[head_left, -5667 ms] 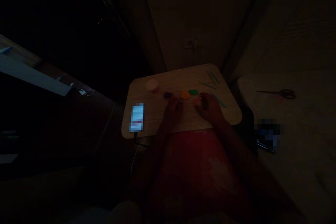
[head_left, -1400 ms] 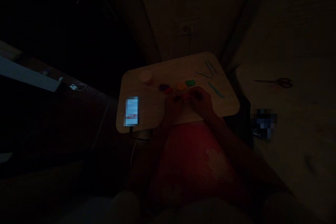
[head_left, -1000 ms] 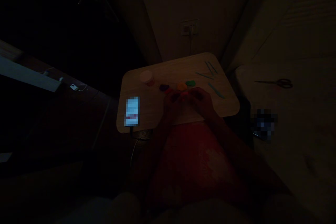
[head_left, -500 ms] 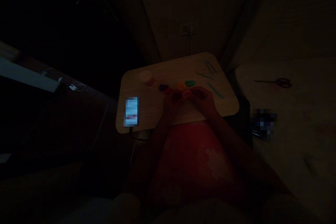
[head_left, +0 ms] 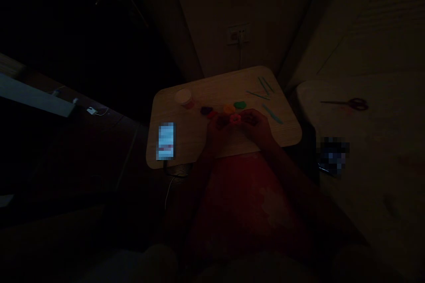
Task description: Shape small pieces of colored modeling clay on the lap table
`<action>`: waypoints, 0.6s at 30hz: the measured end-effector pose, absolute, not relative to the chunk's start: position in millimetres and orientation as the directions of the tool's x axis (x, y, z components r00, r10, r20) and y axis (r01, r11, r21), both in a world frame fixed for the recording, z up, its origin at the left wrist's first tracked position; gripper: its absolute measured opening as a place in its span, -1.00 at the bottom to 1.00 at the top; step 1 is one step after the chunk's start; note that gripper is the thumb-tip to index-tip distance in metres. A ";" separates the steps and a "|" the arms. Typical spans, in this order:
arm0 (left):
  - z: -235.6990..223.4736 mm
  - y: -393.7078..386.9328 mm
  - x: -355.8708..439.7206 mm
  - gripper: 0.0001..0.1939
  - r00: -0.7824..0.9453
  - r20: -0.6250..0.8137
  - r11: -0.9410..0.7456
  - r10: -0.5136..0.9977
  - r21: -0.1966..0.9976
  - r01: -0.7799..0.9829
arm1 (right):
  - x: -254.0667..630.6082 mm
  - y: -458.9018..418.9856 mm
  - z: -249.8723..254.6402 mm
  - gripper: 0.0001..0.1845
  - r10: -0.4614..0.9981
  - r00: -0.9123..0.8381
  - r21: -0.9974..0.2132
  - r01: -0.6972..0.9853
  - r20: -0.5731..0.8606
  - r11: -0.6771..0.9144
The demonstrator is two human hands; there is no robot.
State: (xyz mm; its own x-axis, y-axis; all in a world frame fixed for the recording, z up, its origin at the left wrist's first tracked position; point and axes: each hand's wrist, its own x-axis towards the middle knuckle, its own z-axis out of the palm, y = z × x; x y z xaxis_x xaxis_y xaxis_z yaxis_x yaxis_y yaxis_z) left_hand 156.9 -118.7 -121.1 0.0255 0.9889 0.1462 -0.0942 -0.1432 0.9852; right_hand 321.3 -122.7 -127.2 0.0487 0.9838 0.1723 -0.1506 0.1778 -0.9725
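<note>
In dim light, both hands meet over the front of a small wooden table. A pink piece of modelling clay, roughly flower-shaped, is pinched between them. My left hand is closed at its left side; my right hand grips its right side with bent fingers. Just beyond lie lumps of clay: dark purple, red, orange and green. Fine detail of the fingertips is lost in the dark.
A lidded tub stands at the back left, a lit phone at the front left. Thin sticks and a teal clay knife lie at the right. On a neighbouring surface are scissors and a dark blurred object.
Both hands stay nearly in place around the pink clay, which has shifted very slightly. The light on the red cloth below has dimmed.
</note>
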 end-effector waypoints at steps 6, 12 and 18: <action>-118.6 -121.0 156.8 -0.55 0.007 0.124 -0.123 0.992 0.988 -0.091 | 321.1 -121.5 -128.3 -0.52 0.988 0.033 -0.976 -0.156 0.152 0.155; -114.9 -122.6 156.4 -0.52 0.002 0.096 -0.096 0.995 0.991 -0.093 | 320.6 -121.7 -130.0 -0.56 0.988 0.019 -0.979 -0.136 0.153 0.154; -121.5 -120.3 151.1 -0.52 0.036 0.184 -0.172 0.982 0.963 -0.207 | 321.1 -125.6 -125.1 -0.61 0.991 0.017 -0.980 -0.152 0.129 0.130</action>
State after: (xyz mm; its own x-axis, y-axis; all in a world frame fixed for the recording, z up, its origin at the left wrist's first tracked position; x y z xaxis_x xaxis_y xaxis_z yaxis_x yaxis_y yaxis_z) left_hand 151.1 -120.3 -121.5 0.0358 0.9824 0.1836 -0.2075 -0.1724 0.9629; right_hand 321.1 -125.6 -125.1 0.0173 0.9915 0.1292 -0.1516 0.1303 -0.9798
